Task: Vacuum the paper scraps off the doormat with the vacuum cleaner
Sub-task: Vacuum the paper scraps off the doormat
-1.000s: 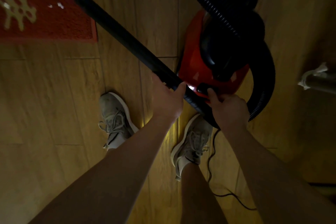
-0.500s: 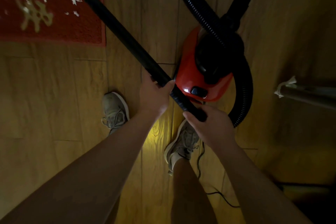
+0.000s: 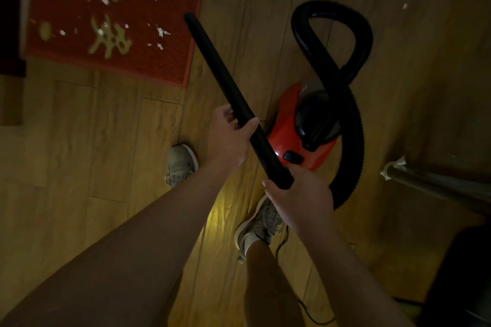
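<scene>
— Where are the scraps?
— I see white paper scraps (image 3: 160,32) strewn over the red doormat (image 3: 148,61), with one more on the wooden floor (image 3: 106,141) well right of the doormat.
— And the vacuum?
— The black wand (image 3: 223,79) slants with its tip just beside the doormat's right edge. The left hand (image 3: 228,138) wraps round the wand mid-length, below the doormat's near right corner. The right hand (image 3: 303,194) grips its near end, farther from the doormat. The red vacuum cleaner (image 3: 281,125) sits on the floor right of the doormat, apart from it, with its hose (image 3: 353,141) looped around it.
</scene>
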Demonstrator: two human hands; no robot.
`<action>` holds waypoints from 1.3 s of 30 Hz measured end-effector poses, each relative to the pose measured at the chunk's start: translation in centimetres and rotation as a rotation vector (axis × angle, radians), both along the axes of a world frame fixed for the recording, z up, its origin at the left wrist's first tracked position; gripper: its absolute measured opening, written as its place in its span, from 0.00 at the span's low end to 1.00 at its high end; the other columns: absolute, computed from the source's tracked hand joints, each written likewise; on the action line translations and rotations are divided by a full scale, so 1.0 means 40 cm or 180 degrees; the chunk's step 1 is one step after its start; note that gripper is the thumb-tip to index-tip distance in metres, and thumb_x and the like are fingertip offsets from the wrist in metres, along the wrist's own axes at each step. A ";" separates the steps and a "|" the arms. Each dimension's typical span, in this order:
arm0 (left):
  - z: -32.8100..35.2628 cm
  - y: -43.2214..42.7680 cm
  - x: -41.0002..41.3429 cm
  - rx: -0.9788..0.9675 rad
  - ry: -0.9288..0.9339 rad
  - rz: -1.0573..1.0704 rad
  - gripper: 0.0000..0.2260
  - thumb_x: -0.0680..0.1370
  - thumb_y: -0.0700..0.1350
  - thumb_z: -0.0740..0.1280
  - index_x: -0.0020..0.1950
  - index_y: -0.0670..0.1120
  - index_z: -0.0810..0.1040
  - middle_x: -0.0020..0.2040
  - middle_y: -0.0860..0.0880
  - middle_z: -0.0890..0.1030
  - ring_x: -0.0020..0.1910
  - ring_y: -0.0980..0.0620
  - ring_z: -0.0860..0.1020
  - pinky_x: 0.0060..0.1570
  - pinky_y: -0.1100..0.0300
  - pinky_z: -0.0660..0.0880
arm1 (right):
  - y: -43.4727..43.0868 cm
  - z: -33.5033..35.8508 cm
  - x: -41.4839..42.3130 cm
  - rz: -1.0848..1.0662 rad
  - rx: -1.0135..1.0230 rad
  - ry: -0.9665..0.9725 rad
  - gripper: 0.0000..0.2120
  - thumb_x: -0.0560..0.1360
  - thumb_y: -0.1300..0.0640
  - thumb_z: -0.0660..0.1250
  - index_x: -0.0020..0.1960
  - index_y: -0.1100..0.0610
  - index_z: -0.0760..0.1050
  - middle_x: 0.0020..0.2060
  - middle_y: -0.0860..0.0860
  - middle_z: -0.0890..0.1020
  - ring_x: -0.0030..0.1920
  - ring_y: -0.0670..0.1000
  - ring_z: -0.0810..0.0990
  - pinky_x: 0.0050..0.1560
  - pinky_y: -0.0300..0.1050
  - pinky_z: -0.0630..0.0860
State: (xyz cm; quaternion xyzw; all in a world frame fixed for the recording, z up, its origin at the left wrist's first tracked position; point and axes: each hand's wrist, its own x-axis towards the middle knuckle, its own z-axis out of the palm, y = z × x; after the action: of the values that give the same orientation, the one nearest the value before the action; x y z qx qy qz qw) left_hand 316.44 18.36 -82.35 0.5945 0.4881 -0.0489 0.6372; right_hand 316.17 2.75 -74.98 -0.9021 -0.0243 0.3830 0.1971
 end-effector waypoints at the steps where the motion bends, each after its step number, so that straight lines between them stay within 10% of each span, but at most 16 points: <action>1: 0.018 0.011 0.001 -0.0058 -0.0036 0.0036 0.21 0.77 0.43 0.75 0.66 0.48 0.70 0.57 0.54 0.79 0.59 0.53 0.81 0.62 0.51 0.80 | 0.015 0.023 0.002 0.0003 -0.0019 -0.0009 0.12 0.74 0.42 0.69 0.39 0.49 0.74 0.30 0.47 0.77 0.29 0.45 0.75 0.30 0.43 0.72; 5: 0.084 0.065 0.000 -0.0508 -0.0217 -0.0026 0.26 0.77 0.37 0.73 0.74 0.44 0.69 0.62 0.50 0.77 0.57 0.54 0.80 0.52 0.61 0.80 | 0.086 0.113 0.012 -0.0077 -0.0079 -0.0061 0.12 0.74 0.43 0.68 0.38 0.48 0.71 0.27 0.47 0.74 0.25 0.45 0.71 0.28 0.40 0.64; 10: 0.132 0.178 -0.005 -0.0744 -0.0096 -0.0248 0.24 0.77 0.34 0.72 0.71 0.48 0.74 0.64 0.47 0.78 0.62 0.45 0.81 0.64 0.44 0.78 | 0.196 0.201 0.016 -0.0124 -0.0148 -0.0001 0.11 0.74 0.42 0.68 0.41 0.47 0.73 0.28 0.47 0.76 0.26 0.45 0.73 0.28 0.42 0.66; 27: 0.193 0.423 -0.007 -0.0663 0.0235 -0.0195 0.31 0.78 0.43 0.73 0.79 0.43 0.65 0.73 0.45 0.73 0.66 0.44 0.77 0.64 0.44 0.78 | 0.495 0.293 0.065 -0.0026 -0.0228 0.0357 0.08 0.74 0.49 0.70 0.43 0.52 0.75 0.29 0.48 0.74 0.26 0.47 0.70 0.28 0.42 0.64; 33: 0.163 0.429 0.013 -0.0931 0.0369 0.0137 0.27 0.80 0.37 0.70 0.77 0.39 0.66 0.61 0.46 0.77 0.55 0.49 0.80 0.47 0.60 0.80 | 0.524 0.268 0.119 0.0282 -0.0363 0.0340 0.08 0.74 0.47 0.69 0.41 0.51 0.76 0.30 0.48 0.77 0.28 0.48 0.74 0.29 0.42 0.66; 39: 0.150 0.447 0.067 -0.0866 0.0506 0.0151 0.28 0.80 0.39 0.70 0.78 0.40 0.65 0.69 0.41 0.77 0.60 0.45 0.81 0.46 0.61 0.80 | 0.535 0.263 0.191 0.0494 -0.0315 0.0531 0.08 0.74 0.46 0.69 0.46 0.50 0.76 0.33 0.47 0.79 0.30 0.47 0.75 0.30 0.42 0.66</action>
State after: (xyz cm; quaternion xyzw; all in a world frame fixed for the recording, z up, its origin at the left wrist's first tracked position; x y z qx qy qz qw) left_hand 319.12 36.23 -76.36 0.4852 0.5397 -0.1465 0.6722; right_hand 323.82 24.15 -64.46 -0.8712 -0.0586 0.4715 0.1235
